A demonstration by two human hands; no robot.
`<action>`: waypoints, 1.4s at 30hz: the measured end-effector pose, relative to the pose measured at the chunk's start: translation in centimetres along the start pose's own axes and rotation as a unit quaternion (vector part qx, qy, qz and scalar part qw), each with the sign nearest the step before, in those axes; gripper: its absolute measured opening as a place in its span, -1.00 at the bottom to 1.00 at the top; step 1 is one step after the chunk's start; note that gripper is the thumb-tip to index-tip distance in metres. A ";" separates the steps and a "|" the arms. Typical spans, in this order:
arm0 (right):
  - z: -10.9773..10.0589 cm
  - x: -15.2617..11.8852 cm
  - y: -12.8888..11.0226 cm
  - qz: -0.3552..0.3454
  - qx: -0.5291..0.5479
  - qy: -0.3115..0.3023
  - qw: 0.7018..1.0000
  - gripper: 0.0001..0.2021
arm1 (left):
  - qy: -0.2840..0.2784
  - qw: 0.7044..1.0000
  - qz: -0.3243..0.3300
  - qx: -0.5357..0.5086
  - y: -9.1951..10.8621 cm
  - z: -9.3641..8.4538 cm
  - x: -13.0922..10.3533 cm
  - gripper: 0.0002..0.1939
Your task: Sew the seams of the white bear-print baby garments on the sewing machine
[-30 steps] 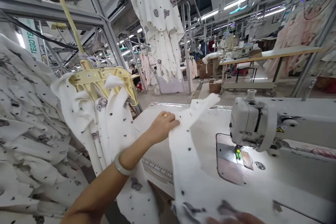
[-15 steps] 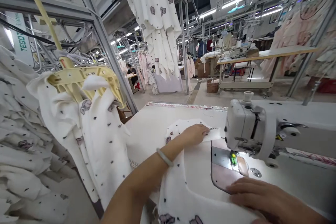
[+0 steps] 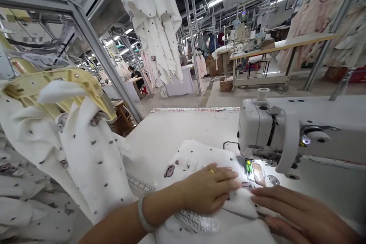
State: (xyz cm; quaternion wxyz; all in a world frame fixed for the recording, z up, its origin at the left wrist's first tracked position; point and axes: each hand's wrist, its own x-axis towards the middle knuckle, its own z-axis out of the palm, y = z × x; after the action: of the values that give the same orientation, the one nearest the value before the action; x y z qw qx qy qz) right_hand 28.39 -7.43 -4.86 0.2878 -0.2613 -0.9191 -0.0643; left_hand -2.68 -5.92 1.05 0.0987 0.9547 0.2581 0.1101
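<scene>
1. Soft white cloth printed with dark dots and purplish figures (image 3: 197, 156) lies on the smooth white sewing table (image 3: 166, 126), slanting toward the lit, white-bodied sewing machine (image 3: 257, 122); folds hide its long axis.
2. The left hand (image 3: 213, 188) rests palm-down on it, fingers extended.
3. The right hand (image 3: 297, 209) meets its right edge; I can't tell whether it pinches.
4. Red lettering (image 3: 206, 109) along the table's far edge is too small to read.

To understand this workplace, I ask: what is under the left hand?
Under the left hand is white printed fabric, lying on the tabletop. The part directly beneath the hand is covered, so its print cannot be seen.
</scene>
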 end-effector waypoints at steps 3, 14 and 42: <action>-0.2 0.4 -0.4 -0.047 -0.040 -0.040 0.997 -0.48 | -0.025 0.998 0.040 0.033 0.5 0.1 0.1 -0.51; -2.4 2.8 -0.9 -0.025 0.064 -0.054 0.996 -0.48 | -0.066 0.995 0.070 -0.020 -0.6 -0.4 1.1 -0.55; -3.3 3.8 0.2 -0.028 -0.023 -0.037 0.999 -0.75 | -0.014 0.989 0.143 -0.023 -4.6 0.5 5.1 -0.62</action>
State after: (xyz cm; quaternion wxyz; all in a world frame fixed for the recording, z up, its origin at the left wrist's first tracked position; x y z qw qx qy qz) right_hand 27.44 -6.47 0.02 0.2460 -0.2447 -0.9341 -0.0838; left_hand -0.40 0.54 0.29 0.1079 0.9807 0.1149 0.1156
